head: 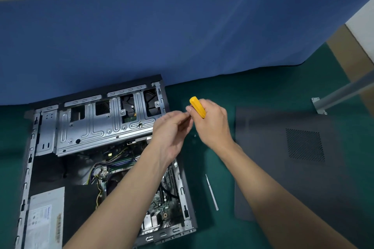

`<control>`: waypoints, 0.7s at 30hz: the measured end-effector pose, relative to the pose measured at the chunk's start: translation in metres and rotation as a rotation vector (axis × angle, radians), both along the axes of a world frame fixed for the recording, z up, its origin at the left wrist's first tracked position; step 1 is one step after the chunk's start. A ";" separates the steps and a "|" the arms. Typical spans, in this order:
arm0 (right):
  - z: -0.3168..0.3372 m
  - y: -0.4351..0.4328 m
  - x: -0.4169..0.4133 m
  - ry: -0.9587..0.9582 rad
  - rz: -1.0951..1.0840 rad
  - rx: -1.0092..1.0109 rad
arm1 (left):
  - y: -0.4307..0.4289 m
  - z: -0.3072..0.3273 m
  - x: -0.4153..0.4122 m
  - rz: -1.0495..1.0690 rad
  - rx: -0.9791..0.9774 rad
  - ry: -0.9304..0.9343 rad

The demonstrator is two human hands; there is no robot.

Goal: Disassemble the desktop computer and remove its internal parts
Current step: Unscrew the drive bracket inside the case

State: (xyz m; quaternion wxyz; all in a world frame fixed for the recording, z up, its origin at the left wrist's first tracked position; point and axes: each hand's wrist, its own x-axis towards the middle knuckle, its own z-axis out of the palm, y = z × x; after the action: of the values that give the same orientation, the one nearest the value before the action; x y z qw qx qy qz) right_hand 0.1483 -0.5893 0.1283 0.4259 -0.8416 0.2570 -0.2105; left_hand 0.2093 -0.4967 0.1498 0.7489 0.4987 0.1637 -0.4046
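An open desktop computer case point(30, 168) lies on its side on a green mat. Inside it sit a silver drive cage point(97, 125), a motherboard point(162, 202) with cables, and a grey power supply point(44, 220). My right hand point(212, 125) grips a yellow screwdriver handle point(197, 106) just right of the case's upper corner. Touching it from the left, my left hand point(172, 133) has its fingertips pinched together near the screwdriver's shaft; what they pinch is hidden.
The removed dark side panel point(293, 157) lies on the mat at the right. A thin metal rod point(212, 193) rests between case and panel, and a tiny screw point(194, 135) lies near my hands. A blue cloth point(162, 36) hangs behind; a metal bracket point(319, 105) stands far right.
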 end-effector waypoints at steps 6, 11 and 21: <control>-0.037 -0.016 -0.006 0.125 -0.149 0.025 | 0.000 -0.013 0.004 -0.157 0.465 -0.709; -0.090 -0.016 -0.018 0.553 -0.101 0.096 | 0.016 -0.044 0.004 -0.691 1.002 -1.629; -0.128 -0.006 -0.014 0.694 0.010 -0.118 | 0.012 -0.048 0.005 -0.795 1.133 -1.606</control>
State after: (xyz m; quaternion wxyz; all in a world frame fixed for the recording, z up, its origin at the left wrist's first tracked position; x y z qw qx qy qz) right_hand 0.1342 -0.5950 0.0003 0.2650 -0.8873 0.3697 0.0759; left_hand 0.2140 -0.4845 0.1014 0.1092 0.9138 -0.3894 -0.0368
